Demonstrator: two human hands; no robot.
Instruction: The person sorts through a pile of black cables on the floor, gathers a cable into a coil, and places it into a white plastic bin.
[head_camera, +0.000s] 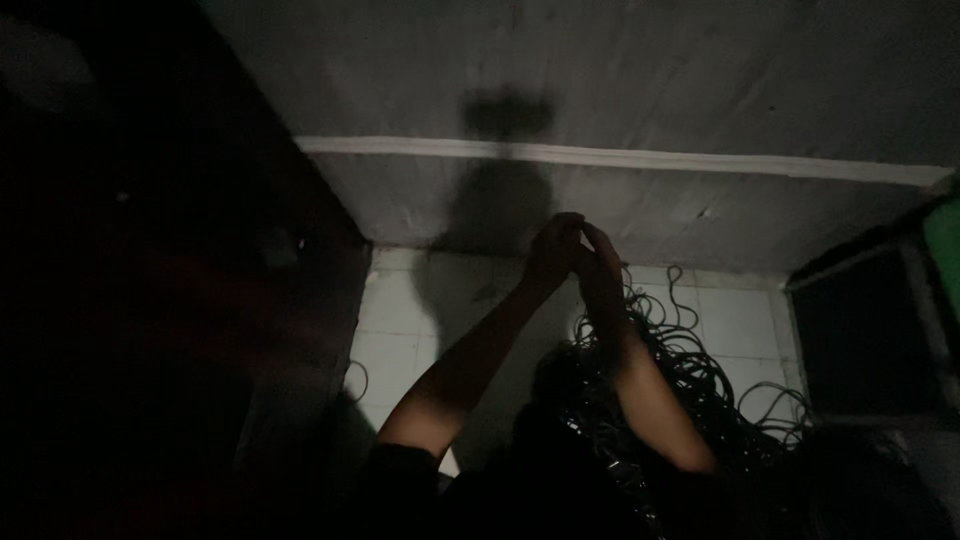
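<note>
Dark cables (690, 390) sit in a big tangled pile low down. Both arms reach up, left hand (553, 250) and right hand (603, 262) touching, fingers pinched together, maybe on one thin cable; too dark to tell. Pulling it free looks like slow, gentle work.

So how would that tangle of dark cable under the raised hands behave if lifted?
The cable tangle would probably be floppy: its strands curl in loose loops against the tiled wall. It would likely snag and drag up together, since the loops overlap. The left hand and right hand meet above it; the grip is unclear.
</note>
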